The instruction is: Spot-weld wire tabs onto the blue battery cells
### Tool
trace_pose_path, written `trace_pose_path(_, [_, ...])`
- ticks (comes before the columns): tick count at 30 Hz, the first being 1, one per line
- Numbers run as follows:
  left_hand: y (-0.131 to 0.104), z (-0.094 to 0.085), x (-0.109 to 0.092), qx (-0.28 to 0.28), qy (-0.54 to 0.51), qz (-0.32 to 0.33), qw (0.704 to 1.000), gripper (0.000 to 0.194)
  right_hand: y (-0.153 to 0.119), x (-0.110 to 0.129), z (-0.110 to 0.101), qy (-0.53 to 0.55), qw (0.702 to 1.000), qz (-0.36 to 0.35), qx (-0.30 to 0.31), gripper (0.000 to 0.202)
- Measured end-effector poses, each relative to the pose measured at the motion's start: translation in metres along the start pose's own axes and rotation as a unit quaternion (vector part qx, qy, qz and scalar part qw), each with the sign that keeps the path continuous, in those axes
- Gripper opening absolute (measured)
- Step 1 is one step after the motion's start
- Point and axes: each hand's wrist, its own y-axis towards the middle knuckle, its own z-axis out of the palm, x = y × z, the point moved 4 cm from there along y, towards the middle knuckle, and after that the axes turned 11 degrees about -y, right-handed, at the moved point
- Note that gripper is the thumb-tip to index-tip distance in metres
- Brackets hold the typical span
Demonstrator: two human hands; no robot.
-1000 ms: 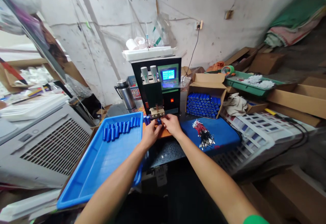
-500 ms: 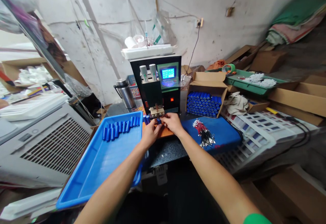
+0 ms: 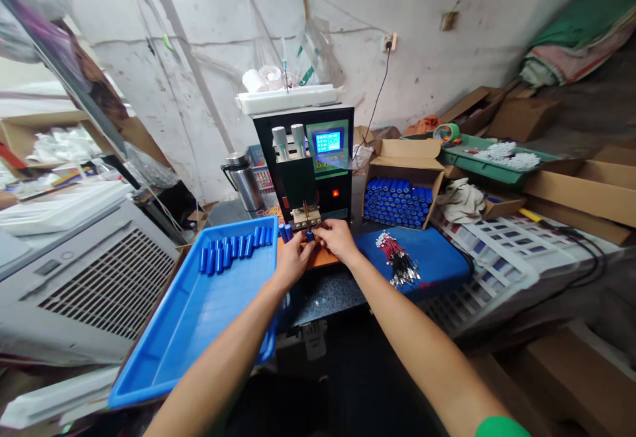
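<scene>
My left hand (image 3: 294, 258) pinches a blue cylindrical cell (image 3: 310, 236) under the electrode tips of a black machine (image 3: 298, 182) with a lit screen. My right hand (image 3: 338, 238) is at the cell's right side, fingertips pressed together; what they hold is too small to make out. Two more blue cells (image 3: 286, 232) stand just left of the tips, beside my left hand. An orange mat (image 3: 322, 258) lies under both hands. To the right, a bundle of red and black wires (image 3: 397, 258) rests on a blue pad (image 3: 442, 261).
A blue tray (image 3: 199, 338) on the left holds several blue cells along its far end. Behind the pad, a cardboard box (image 3: 410, 152) is packed with more cells. A steel flask (image 3: 244, 182) stands left of the machine; a white crate (image 3: 497, 258) sits at right.
</scene>
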Motion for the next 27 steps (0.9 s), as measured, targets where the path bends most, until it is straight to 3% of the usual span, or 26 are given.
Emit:
trace_pose_path(15, [-0.002,0.0,-0.002,-0.004,0.048,-0.023,0.999,0.025,-0.007,-0.007,0.002,-0.05,0.998,-0.035,-0.012,0.021])
trace_pose_path(20, [-0.001,-0.001,-0.002,-0.006,0.062,-0.014,0.998,0.025,-0.014,-0.003,-0.001,-0.13,0.989,-0.056,-0.032,0.014])
trace_pose_path(24, [-0.003,-0.003,-0.004,-0.008,0.094,-0.022,0.995,0.027,-0.029,0.005,-0.008,-0.241,0.964,-0.098,-0.052,0.012])
trace_pose_path(27, [-0.004,-0.003,-0.009,0.001,0.113,0.004,0.994,0.027,-0.048,0.02,-0.017,-0.349,0.913,-0.179,-0.112,0.016])
